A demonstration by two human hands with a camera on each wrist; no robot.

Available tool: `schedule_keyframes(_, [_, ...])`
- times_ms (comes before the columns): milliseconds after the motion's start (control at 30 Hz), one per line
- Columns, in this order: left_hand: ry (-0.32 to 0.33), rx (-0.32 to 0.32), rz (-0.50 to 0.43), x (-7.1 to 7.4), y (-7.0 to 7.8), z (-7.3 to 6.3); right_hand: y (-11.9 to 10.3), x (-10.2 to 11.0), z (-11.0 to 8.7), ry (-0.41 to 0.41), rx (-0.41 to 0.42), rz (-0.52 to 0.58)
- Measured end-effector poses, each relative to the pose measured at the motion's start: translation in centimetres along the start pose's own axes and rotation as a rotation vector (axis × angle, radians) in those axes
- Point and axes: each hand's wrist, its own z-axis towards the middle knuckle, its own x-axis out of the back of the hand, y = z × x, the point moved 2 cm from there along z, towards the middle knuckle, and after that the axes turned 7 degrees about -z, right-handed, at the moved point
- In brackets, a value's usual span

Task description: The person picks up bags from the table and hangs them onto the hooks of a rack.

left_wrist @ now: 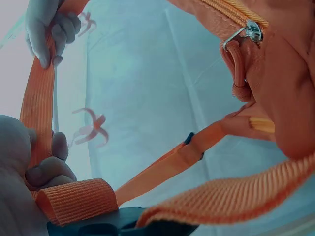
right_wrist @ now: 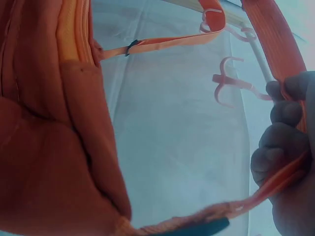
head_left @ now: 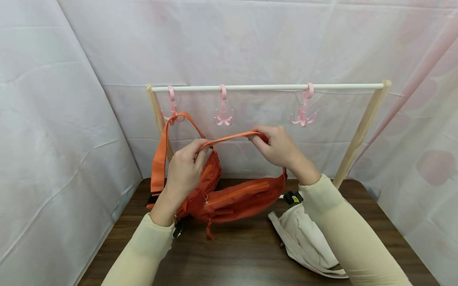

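Note:
My left hand (head_left: 186, 165) and right hand (head_left: 277, 145) grip the same orange strap (head_left: 229, 138), which spans the gap between them. Below the strap hangs a red-orange zippered bag (head_left: 239, 198), slanting over the table. Another orange strap (head_left: 161, 159) loops up at the left pink hook (head_left: 172, 107) and runs down to a red-orange bag part (head_left: 211, 171); I cannot tell whether this is a second bag. The left wrist view has the fingers (left_wrist: 54, 169) curled round the webbing, near a zipper pull (left_wrist: 253, 32). Curled right fingers (right_wrist: 283, 132) hold the strap in the right wrist view.
A white rail (head_left: 264, 87) on wooden legs carries a middle pink hook (head_left: 223, 111) and a right pink hook (head_left: 303, 111). On the dark wooden table (head_left: 222, 262) a beige bag (head_left: 304, 234) lies partly under my right forearm. Pale curtains surround the table.

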Motion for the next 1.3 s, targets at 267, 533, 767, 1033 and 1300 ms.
schedule_keyframes(267, [0.066,0.016,0.020,0.3,0.0,2.6,-0.2,0.2,1.6,0.080,-0.084,-0.012])
schedule_keyframes(533, [0.118,0.036,0.010,0.5,-0.6,5.0,-0.2,-0.1,3.2,0.117,-0.119,-0.043])
schedule_keyframes(767, [0.138,0.069,0.037,0.3,-1.3,6.8,0.2,-0.5,4.2,0.120,-0.155,-0.068])
schedule_keyframes(1033, [0.147,0.129,0.064,-0.4,-2.3,8.1,0.6,-0.8,5.1,0.117,-0.189,-0.088])
schedule_keyframes(1300, [0.110,0.207,0.079,-1.3,-3.4,8.5,1.6,-1.6,5.2,0.087,-0.235,-0.101])
